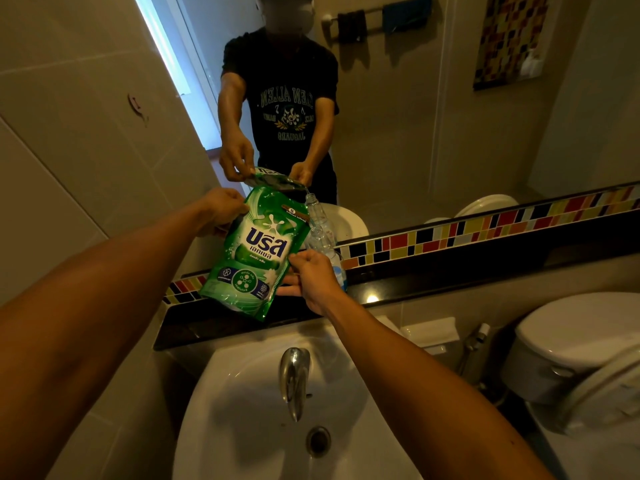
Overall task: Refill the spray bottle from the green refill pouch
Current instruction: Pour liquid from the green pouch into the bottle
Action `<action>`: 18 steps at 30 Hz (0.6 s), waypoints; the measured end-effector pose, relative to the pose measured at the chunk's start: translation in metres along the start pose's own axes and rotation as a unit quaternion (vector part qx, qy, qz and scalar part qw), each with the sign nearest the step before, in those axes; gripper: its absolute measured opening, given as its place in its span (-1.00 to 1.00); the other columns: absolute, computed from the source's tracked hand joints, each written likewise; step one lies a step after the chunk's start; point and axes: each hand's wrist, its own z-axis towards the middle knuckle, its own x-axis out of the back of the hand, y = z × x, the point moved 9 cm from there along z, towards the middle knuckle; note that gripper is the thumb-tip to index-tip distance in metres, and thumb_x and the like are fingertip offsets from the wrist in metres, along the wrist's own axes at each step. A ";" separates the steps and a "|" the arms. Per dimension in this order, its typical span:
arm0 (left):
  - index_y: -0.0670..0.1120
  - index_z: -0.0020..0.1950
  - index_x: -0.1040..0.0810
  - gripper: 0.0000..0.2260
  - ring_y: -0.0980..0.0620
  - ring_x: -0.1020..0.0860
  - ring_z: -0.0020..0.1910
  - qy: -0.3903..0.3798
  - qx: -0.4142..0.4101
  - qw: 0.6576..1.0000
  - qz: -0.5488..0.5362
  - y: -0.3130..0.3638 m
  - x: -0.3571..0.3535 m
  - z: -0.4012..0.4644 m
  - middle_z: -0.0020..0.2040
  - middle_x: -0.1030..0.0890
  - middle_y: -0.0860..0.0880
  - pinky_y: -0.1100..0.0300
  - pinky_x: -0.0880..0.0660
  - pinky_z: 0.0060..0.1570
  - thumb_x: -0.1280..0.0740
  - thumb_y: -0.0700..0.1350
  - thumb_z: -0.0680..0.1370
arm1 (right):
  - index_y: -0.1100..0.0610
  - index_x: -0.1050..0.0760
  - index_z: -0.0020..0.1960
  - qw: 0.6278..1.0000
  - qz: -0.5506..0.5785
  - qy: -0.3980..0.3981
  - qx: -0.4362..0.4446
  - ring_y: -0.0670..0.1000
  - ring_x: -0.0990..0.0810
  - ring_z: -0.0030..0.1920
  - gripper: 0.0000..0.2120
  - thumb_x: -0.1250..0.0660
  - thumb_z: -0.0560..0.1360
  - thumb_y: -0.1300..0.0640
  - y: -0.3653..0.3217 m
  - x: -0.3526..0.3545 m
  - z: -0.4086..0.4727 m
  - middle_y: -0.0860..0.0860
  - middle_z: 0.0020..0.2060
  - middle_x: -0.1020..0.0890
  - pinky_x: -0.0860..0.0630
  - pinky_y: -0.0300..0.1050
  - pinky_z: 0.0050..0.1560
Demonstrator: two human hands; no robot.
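Observation:
The green refill pouch (258, 252) is held tilted above the black ledge (433, 282), its top corner leaning right toward the neck of a clear spray bottle (323, 242). The bottle stands upright on the ledge against the mirror, with no spray head on it. My left hand (221, 209) grips the pouch's upper left edge. My right hand (313, 275) pinches the pouch's lower right edge and partly hides the bottle's lower body. The mirror shows the pouch's spout right at the bottle's mouth.
A white sink (287, 410) with a chrome tap (294, 379) lies directly below my arms. A white toilet (581, 355) stands at the right. A coloured tile strip (485, 226) runs under the mirror. The wall is close on the left.

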 end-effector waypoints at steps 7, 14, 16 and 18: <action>-0.08 -0.02 -0.45 -0.88 -0.04 -0.51 -0.20 -0.007 0.001 1.000 -0.001 -0.001 -0.001 0.000 -0.13 -0.53 -0.14 0.12 -0.44 -0.27 -0.19 -0.11 0.68 | 0.19 -0.40 0.10 1.000 0.009 -0.004 -0.003 0.07 -0.75 -0.26 -0.93 -0.18 0.71 0.18 -0.002 0.000 -0.003 0.18 -0.10 -0.71 -0.67 -0.09 -0.39; -0.09 0.01 -0.46 -0.90 -0.05 -0.54 -0.17 -0.007 0.001 1.000 0.001 0.000 0.000 0.000 -0.10 -0.55 -0.14 0.11 -0.46 -0.26 -0.20 -0.11 0.68 | 0.21 -0.40 0.15 1.000 0.008 -0.005 0.000 0.08 -0.76 -0.25 -0.90 -0.19 0.71 0.18 -0.002 -0.001 -0.002 0.20 -0.07 -0.71 -0.67 -0.07 -0.37; -0.08 0.00 -0.45 -0.90 -0.05 -0.54 -0.17 -0.007 0.001 1.000 0.002 0.000 0.001 -0.001 -0.11 -0.55 -0.14 0.11 -0.45 -0.26 -0.20 -0.11 0.68 | 0.23 -0.39 0.18 1.000 0.011 -0.007 0.000 0.09 -0.76 -0.25 -0.88 -0.19 0.71 0.19 -0.002 -0.002 -0.002 0.21 -0.06 -0.71 -0.67 -0.08 -0.38; -0.08 0.00 -0.45 -0.89 -0.05 -0.53 -0.18 -0.008 0.000 1.000 0.002 0.000 0.001 -0.001 -0.12 -0.54 -0.13 0.11 -0.45 -0.26 -0.19 -0.11 0.68 | 0.24 -0.39 0.19 1.000 0.012 -0.006 0.001 0.10 -0.76 -0.25 -0.87 -0.18 0.71 0.19 -0.002 -0.002 -0.001 0.23 -0.05 -0.71 -0.66 -0.08 -0.39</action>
